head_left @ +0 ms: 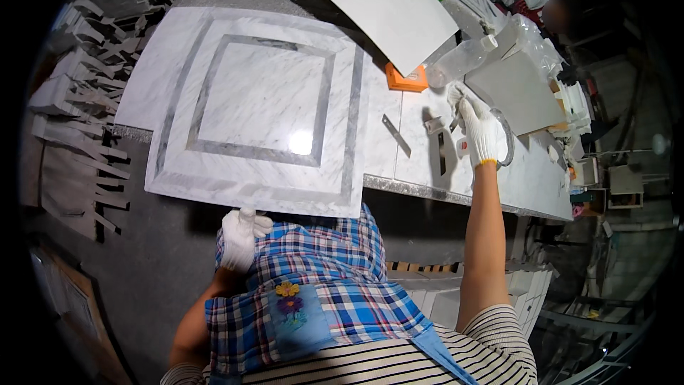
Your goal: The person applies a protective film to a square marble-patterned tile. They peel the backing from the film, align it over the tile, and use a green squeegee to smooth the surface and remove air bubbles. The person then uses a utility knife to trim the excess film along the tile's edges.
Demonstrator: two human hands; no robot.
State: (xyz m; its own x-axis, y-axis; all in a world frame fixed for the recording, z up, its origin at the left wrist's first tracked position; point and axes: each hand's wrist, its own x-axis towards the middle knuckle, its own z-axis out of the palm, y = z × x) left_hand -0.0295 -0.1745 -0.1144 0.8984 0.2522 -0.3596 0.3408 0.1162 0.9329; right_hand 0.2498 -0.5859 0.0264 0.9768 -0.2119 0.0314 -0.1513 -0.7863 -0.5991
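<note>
Panel: large square white marble slab inlaid with grey square borders (262,103) is laid on the grey-edged marble workbench (420,192), its near edge overhanging toward the person.
Left hand: white-gloved left hand (239,239) is placed at the slab's near edge, fingers curled under it as far as can be seen; a firm grasp cannot be confirmed.
Right hand: white-gloved right hand (479,132) is stretched well to the right, fingers loosely spread over small tools beside a thin metal strip (396,135); whether anything is held cannot be told.
Nearby: orange block (406,80), clear plastic bottle (462,60).
Progress: inlay appears fully assembled and polished; handling seems unfinished.
</note>
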